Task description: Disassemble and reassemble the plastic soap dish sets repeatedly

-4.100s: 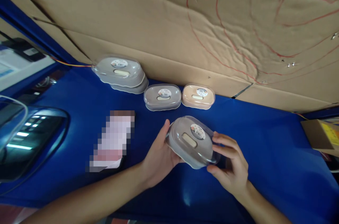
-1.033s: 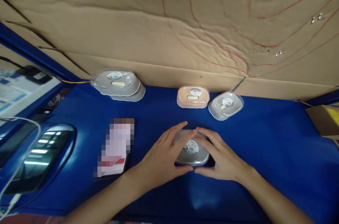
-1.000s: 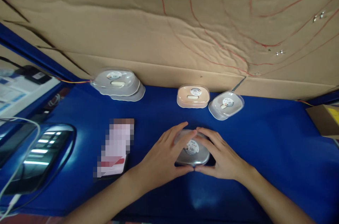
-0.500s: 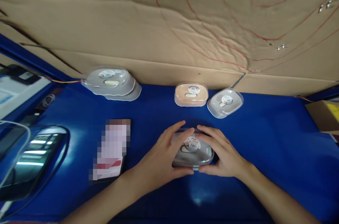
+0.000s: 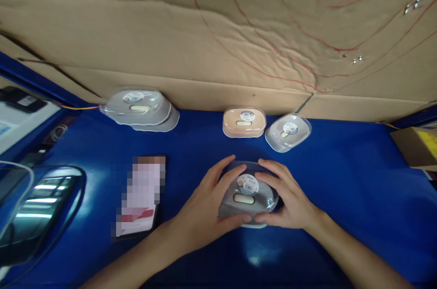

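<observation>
A grey oval plastic box (image 5: 228, 209) with a clear domed lid lies on the blue table in front of me. A round white label and a cream, pill-shaped piece show on its top. My left hand (image 5: 213, 202) wraps round its left side, thumb along the front edge and fingers at the back. On the other side, my right hand (image 5: 292, 200) curls round the box, its thumb also at the front edge. The two thumbs are close together. Parts of both sides are hidden under the fingers.
At the back stand a peach lidded box (image 5: 239, 131), a tilted light grey one (image 5: 296, 136) and a stack of grey ones (image 5: 153, 111). A phone (image 5: 143, 193) lies left. Beyond it are a dark glossy device (image 5: 37, 211) and cables. A cardboard box (image 5: 411, 148) is far right.
My hands have shifted slightly on the grey box, and more of its top and front now shows. The whole view has moved a little, so the background sits further left.
</observation>
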{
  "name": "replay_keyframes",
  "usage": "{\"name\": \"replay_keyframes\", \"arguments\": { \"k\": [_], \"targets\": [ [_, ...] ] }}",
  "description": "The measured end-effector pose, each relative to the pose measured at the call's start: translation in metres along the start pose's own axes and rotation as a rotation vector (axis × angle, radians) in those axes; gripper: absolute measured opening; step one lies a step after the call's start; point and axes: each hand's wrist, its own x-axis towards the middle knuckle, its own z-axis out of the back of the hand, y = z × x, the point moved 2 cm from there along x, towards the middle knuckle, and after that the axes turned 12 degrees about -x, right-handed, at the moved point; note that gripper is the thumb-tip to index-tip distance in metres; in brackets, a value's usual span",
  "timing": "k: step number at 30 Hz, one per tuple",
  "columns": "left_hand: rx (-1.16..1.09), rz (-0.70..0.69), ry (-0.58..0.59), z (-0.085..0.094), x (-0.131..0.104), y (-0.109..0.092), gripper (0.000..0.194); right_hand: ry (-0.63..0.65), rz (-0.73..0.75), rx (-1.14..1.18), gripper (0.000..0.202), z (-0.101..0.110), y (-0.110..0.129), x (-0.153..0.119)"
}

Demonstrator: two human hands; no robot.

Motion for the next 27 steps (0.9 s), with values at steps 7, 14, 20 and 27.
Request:
{"name": "replay_keyframes", "arguments": {
  "k": [7,14,20,27],
  "targets": [
    [-0.025,-0.027,-0.174,0.007,0.003,-0.003,0.074,0.075,-0.036,-0.043,0.084,-0.002,0.002,-0.001],
    [0.107,-0.015,-0.459,0.021,0.012,0.012,0.065,0.064,-0.003,-0.098,0.073,0.003,0.005,0.001],
    [0.291,0.091,-0.469,0.024,0.019,0.023,0.066,0.149,0.133,-0.007,0.068,0.008,0.015,0.005],
    [0.396,0.124,-0.443,0.024,0.021,0.026,0.064,0.246,0.126,-0.059,0.058,0.003,0.021,0.006]
  ]
}}
